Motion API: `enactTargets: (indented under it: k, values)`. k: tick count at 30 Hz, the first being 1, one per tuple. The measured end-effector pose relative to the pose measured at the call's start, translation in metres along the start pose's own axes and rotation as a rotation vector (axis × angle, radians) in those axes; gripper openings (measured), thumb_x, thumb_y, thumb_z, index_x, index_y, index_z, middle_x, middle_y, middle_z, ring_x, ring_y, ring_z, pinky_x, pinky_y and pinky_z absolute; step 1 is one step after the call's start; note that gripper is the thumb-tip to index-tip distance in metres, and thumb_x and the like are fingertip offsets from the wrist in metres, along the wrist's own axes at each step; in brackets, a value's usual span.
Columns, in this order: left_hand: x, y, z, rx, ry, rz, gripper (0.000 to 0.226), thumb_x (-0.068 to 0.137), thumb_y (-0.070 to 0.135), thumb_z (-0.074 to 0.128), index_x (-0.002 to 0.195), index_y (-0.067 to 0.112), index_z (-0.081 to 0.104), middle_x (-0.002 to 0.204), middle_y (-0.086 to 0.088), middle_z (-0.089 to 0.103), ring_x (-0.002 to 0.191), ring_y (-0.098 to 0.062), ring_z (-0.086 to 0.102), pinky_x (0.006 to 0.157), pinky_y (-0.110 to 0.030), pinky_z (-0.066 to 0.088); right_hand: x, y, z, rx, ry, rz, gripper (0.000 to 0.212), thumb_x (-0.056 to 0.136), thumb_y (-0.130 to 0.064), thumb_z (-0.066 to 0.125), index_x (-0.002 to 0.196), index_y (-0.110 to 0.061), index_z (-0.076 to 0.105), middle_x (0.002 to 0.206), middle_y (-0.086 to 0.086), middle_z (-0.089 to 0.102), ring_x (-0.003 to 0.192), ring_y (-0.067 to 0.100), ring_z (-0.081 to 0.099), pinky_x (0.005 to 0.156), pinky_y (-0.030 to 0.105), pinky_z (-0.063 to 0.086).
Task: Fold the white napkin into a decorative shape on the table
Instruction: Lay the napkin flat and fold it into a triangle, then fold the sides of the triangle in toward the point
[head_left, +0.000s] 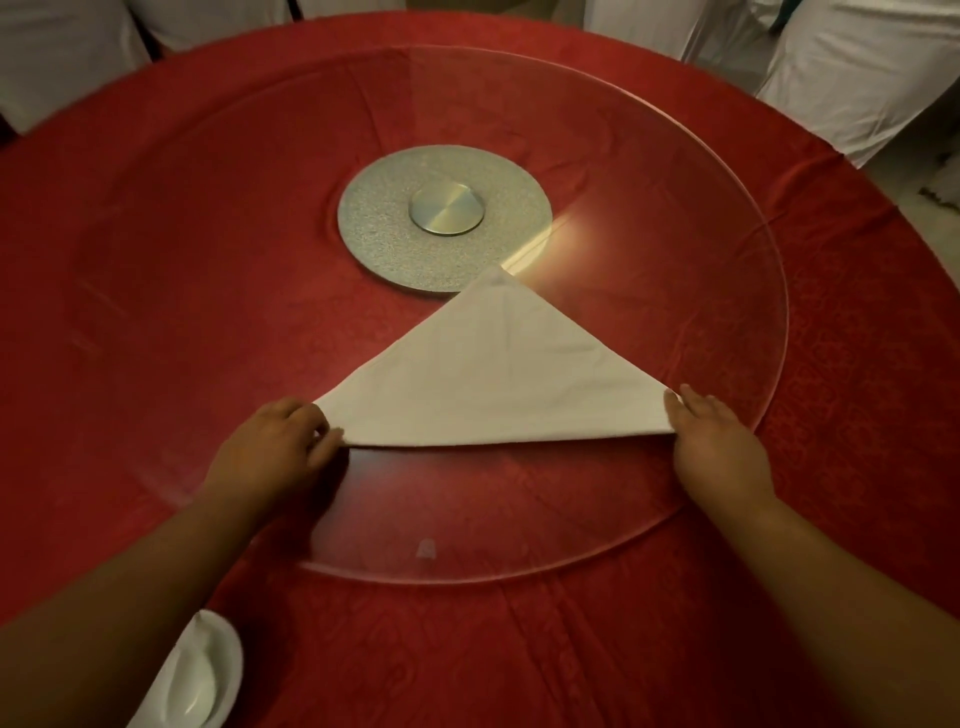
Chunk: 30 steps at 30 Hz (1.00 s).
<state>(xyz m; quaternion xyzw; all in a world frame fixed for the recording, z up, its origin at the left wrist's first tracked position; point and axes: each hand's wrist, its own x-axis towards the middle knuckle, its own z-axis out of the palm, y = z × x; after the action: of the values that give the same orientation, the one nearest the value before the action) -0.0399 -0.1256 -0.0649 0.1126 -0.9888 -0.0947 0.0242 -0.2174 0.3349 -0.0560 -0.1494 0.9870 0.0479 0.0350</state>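
Observation:
The white napkin (493, 374) lies folded into a triangle on the glass turntable (519, 509), its apex pointing away from me toward the silver hub. Its long folded edge runs nearest me. My left hand (280, 447) pinches the napkin's left corner between thumb and fingers. At the right corner, my right hand (719, 452) grips the cloth, fingers resting flat along the edge. Both corners are partly covered by my fingers.
A round table with a red cloth (156, 234) carries the turntable, whose silver hub (444, 218) sits at centre. A white bowl with a spoon (202, 670) stands near the front left edge. White-covered chairs (857, 78) ring the far side.

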Motion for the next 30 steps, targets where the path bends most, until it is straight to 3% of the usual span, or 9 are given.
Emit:
enactTargets:
  k: [4,7,12,18,23,27,30]
  values:
    - [-0.003,-0.008,0.001,-0.093,0.022,-0.252,0.022,0.095,0.033,0.069,0.099,0.011,0.07,0.096,-0.008,0.055,0.095,-0.037,0.057,0.075,-0.045,0.046,-0.013,-0.002,0.007,0.024,0.037,0.047,0.059,0.088,-0.004,0.052,0.146,0.002,0.044,0.15,0.025,0.046,0.133,0.047,0.046,0.108,0.054,0.043]
    - [-0.006,-0.012,0.003,-0.15,0.065,-0.374,0.035,0.091,0.035,0.075,0.106,0.006,0.065,0.104,-0.019,0.059,0.098,-0.042,0.057,0.081,-0.05,0.047,-0.02,-0.004,0.01,0.082,0.092,0.142,0.053,0.092,-0.016,0.055,0.141,0.003,0.05,0.146,0.025,0.05,0.129,0.046,0.049,0.104,0.054,0.043]
    - [-0.008,-0.031,0.003,-0.206,0.067,-0.486,0.035,0.093,0.044,0.069,0.101,0.01,0.066,0.098,-0.015,0.058,0.087,-0.036,0.057,0.07,-0.043,0.045,-0.019,-0.007,0.003,0.149,0.172,0.372,0.04,0.091,-0.027,0.059,0.12,0.001,0.062,0.117,0.028,0.06,0.101,0.049,0.055,0.083,0.053,0.048]
    - [-0.007,-0.048,0.003,-0.242,0.044,-0.48,0.03,0.088,0.052,0.072,0.087,0.023,0.063,0.088,-0.004,0.059,0.077,-0.026,0.056,0.061,-0.038,0.043,-0.016,-0.005,0.002,0.378,0.1,0.699,0.06,0.092,-0.045,0.062,0.118,0.008,0.055,0.121,0.036,0.057,0.113,0.055,0.053,0.093,0.056,0.046]
    - [-0.008,-0.054,0.002,-0.268,0.029,-0.446,0.03,0.084,0.051,0.077,0.087,0.023,0.066,0.084,-0.001,0.058,0.072,-0.018,0.053,0.057,-0.034,0.037,-0.018,-0.017,-0.002,0.48,0.19,0.646,0.036,0.096,-0.031,0.058,0.11,0.002,0.063,0.116,0.031,0.061,0.111,0.051,0.053,0.094,0.052,0.045]
    - [-0.009,-0.059,-0.004,-0.345,0.001,-0.459,0.024,0.083,0.046,0.08,0.09,0.027,0.066,0.079,0.013,0.057,0.068,-0.005,0.05,0.056,-0.031,0.037,-0.017,-0.056,-0.009,0.644,0.369,0.467,0.017,0.093,-0.018,0.061,0.101,-0.004,0.065,0.104,0.021,0.067,0.099,0.041,0.06,0.088,0.048,0.049]
    - [-0.009,-0.066,-0.008,-0.427,-0.046,-0.472,0.018,0.082,0.041,0.083,0.089,0.029,0.071,0.079,0.014,0.066,0.071,-0.003,0.058,0.059,-0.029,0.041,-0.014,-0.105,-0.017,0.7,0.393,0.296,0.008,0.09,-0.014,0.063,0.096,-0.01,0.065,0.098,0.012,0.067,0.091,0.033,0.061,0.08,0.045,0.051]
